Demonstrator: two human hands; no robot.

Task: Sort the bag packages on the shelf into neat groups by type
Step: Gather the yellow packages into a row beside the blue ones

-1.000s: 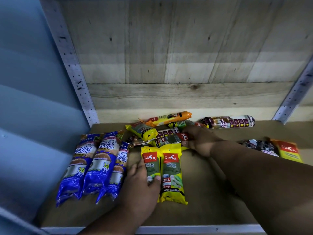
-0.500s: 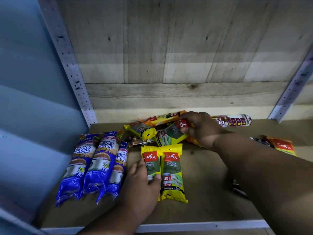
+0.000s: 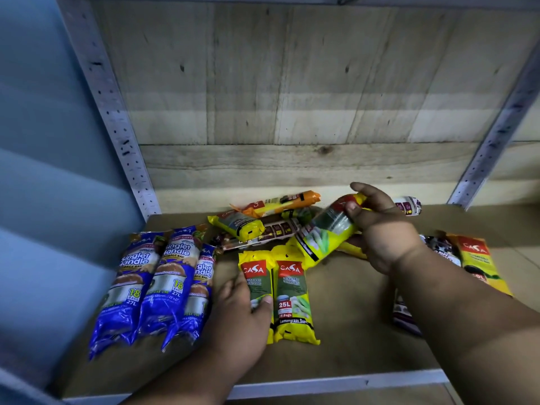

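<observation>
Clearly 3 blue packages (image 3: 152, 287), 2 yellow (image 3: 292, 299)

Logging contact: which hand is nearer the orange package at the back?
Right. The right hand holds a yellow package just right of the orange package; left hand rests near the front.

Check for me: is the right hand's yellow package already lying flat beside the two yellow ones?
No, the right hand grips the yellow package tilted above the shelf, behind the two flat yellow packages.

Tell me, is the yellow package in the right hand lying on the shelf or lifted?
Lifted: the right hand grips the yellow package, tilted above the other packages.
</observation>
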